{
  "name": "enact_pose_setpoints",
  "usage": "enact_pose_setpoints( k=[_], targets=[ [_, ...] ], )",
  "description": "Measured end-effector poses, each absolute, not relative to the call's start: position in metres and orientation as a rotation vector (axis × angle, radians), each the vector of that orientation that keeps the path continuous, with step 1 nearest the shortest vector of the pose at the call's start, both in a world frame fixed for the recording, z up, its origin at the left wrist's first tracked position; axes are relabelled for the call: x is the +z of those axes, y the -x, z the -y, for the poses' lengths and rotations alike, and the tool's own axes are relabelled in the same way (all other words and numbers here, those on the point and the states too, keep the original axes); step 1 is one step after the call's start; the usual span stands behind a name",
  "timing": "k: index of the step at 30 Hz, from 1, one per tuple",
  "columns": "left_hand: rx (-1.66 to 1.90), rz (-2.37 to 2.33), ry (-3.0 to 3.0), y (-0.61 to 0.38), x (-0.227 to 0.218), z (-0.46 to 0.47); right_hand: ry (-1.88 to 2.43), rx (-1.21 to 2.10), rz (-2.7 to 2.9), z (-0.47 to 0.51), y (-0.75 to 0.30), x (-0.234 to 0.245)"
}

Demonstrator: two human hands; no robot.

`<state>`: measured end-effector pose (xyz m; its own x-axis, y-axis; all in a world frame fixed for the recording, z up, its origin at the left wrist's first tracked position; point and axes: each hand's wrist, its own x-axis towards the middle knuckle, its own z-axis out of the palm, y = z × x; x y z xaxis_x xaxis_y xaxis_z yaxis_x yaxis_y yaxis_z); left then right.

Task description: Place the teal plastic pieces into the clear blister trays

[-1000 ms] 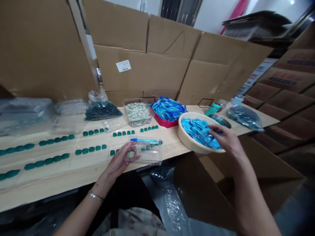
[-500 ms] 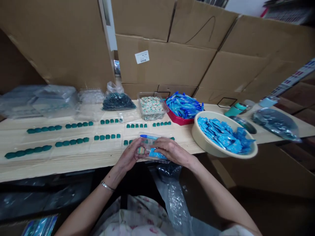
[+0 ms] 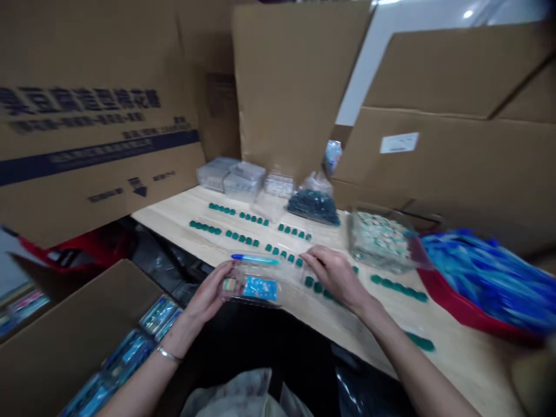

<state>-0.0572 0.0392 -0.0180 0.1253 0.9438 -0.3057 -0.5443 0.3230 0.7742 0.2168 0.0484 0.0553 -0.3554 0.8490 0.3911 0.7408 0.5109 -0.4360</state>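
Note:
My left hand (image 3: 214, 294) grips the left end of a clear plastic case (image 3: 271, 302) above the table's front edge. Inside lie a blue pen (image 3: 254, 259), a blue patterned packet (image 3: 260, 288) and a small striped block (image 3: 229, 284). To the right of the case, my right hand (image 3: 332, 272) is over the table, fingers bent together by clear plastic and dark green pieces (image 3: 318, 287); what its fingertips hold, if anything, is hidden. More rows of green pieces (image 3: 242, 238) lie on the table behind the case.
At the back stand clear boxes (image 3: 244, 180), a bag of dark pieces (image 3: 313, 207) and a tub of small pale pieces (image 3: 382, 240). A red tray of blue pens (image 3: 490, 278) is at right. Lower left, an open carton (image 3: 87, 318) holds several packed cases (image 3: 130, 350).
The view has swung left, bringing the open carton into sight. My right hand has come off the case and moved right; my left hand still holds the case, its packet now uncovered.

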Motion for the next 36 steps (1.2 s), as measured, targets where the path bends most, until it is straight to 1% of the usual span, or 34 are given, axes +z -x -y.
enact_pose_setpoints(
  k=[3, 6, 8, 11, 15, 18, 24, 28, 30, 32, 36],
  targets=[
    [1.347, -0.981, -0.495, 0.117, -0.021, -0.039, 1.056, 0.301, 2.386, -0.112, -0.142, 0.036],
    [1.49, -1.03, -0.467, 0.161, -0.027, -0.032, 0.94, 0.341, 2.543, -0.164, -0.06, 0.009],
    [1.54, -1.054, -0.446, 0.184, -0.033, -0.024, 0.968, 0.346, 2.606, -0.188, -0.014, -0.007],
    [1.591, -1.12, -0.364, 0.213, -0.045, -0.012, 1.121, 0.341, 2.649, -0.209, 0.029, -0.023],
    [1.668, -1.205, -0.251, 0.243, -0.059, 0.0, 1.185, 0.299, 2.752, -0.215, 0.046, -0.027],
    [1.656, -1.192, -0.2, 0.255, -0.068, 0.0, 1.079, 0.227, 2.852, -0.209, 0.047, -0.027],
    [1.674, -1.139, -0.164, 0.257, -0.091, -0.013, 0.856, -0.065, 2.932, -0.19, 0.045, -0.035],
    [1.672, -1.108, -0.191, 0.253, -0.102, -0.02, 0.804, -0.114, 2.947, -0.189, 0.044, -0.042],
    [1.675, -1.082, -0.195, 0.251, -0.104, -0.022, 0.811, -0.059, 2.9, -0.196, 0.042, -0.039],
    [1.675, -1.054, -0.2, 0.25, -0.104, -0.024, 0.79, 0.103, 2.792, -0.206, 0.038, -0.03],
    [1.661, -0.987, -0.223, 0.248, -0.096, -0.026, 0.722, 0.682, 2.429, -0.218, 0.025, 0.01]
  ],
)
